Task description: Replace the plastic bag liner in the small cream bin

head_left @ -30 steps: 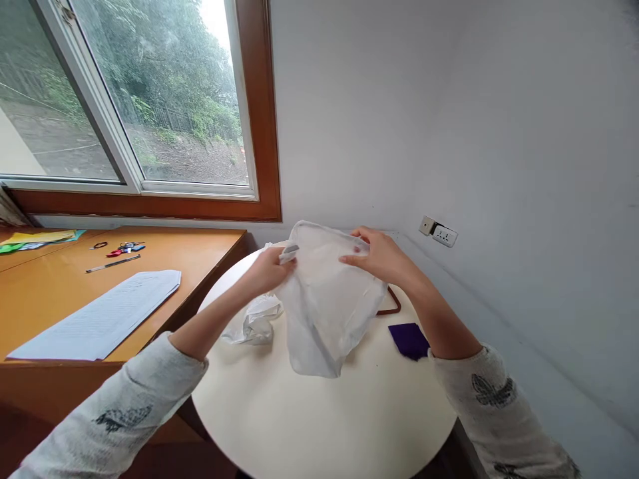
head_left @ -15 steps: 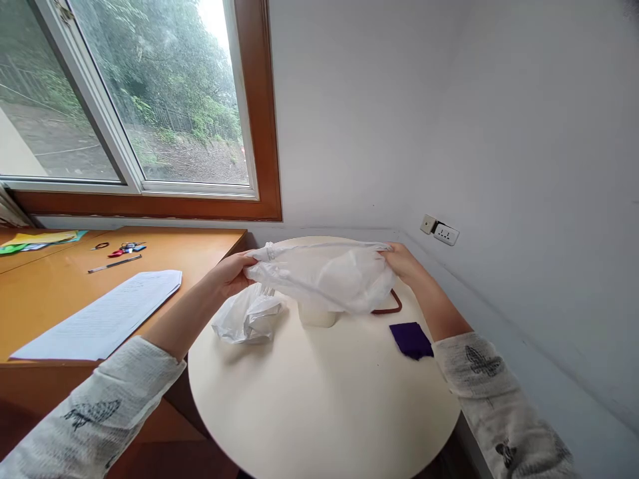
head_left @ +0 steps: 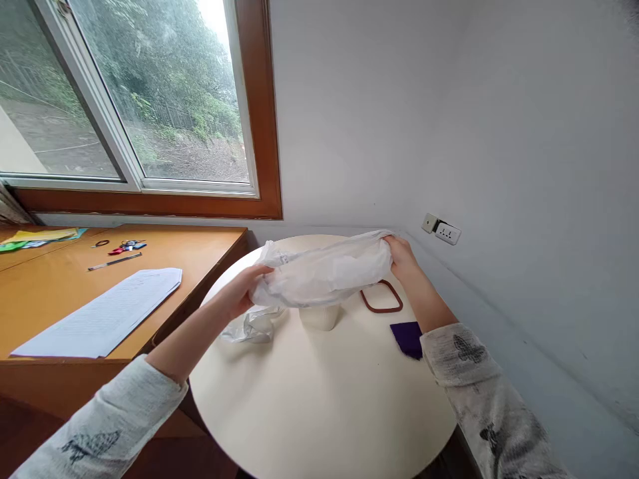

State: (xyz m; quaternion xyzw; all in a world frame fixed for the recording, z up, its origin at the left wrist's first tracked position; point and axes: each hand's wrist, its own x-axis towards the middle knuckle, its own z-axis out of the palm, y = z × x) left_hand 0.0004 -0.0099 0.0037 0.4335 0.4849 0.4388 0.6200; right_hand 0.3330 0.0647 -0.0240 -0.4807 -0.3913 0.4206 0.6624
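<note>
A translucent white plastic bag (head_left: 324, 269) is stretched sideways above the round table. My left hand (head_left: 244, 287) grips its left end, with the fingers partly hidden by the film. At the other end my right hand (head_left: 401, 256) is closed on the bag's upper right corner. Beneath the bag stands a white ribbed bin (head_left: 319, 318), whose upper part is covered from view. Another crumpled white plastic bag (head_left: 257, 326) lies on the table below my left hand. To the right are a brown rounded frame (head_left: 382, 310) and a dark purple cloth (head_left: 407, 339), partly behind my right forearm.
The cream round table (head_left: 319, 412) stands beside a wooden desk (head_left: 210, 243). On the desk lie paper sheets (head_left: 100, 316), a pen (head_left: 114, 261), scissors (head_left: 117, 251) and coloured papers (head_left: 40, 236). A wall socket (head_left: 448, 233) is at the right.
My left hand has moved right and slightly down, while my right hand has risen a little. The bag now slants up to the right, uncovering more of the brown frame.
</note>
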